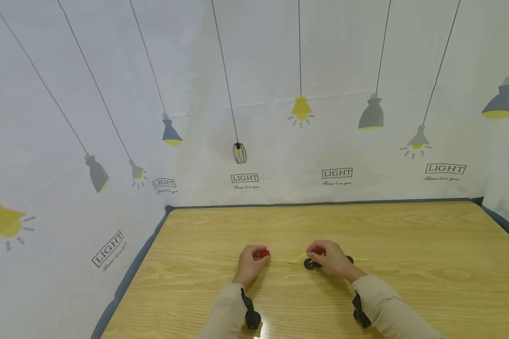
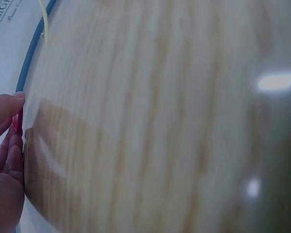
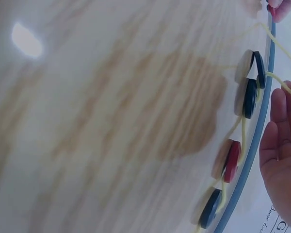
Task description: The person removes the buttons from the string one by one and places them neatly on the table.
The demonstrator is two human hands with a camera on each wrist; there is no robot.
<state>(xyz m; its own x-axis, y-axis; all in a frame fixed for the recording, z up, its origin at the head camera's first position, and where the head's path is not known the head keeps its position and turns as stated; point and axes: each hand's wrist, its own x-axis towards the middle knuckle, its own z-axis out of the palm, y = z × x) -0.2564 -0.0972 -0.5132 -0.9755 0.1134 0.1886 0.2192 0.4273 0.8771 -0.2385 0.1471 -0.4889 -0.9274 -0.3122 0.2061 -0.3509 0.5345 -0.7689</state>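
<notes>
My left hand pinches a red button-like disc between thumb and fingers, above the table. My right hand, to the right, pinches a yellow string near one end, whose loose tip points toward the left hand. Flat, round dark discs and a red disc are strung along it in the right wrist view, standing on edge. The right hand partly covers the row of discs in the head view, where the string's other end sticks out to the right.
The wooden table has a dark blue edge and meets a white cloth wall printed with lamps at the back and sides. Black wrist devices sit by both sleeves. Light glares off the tabletop near the left sleeve.
</notes>
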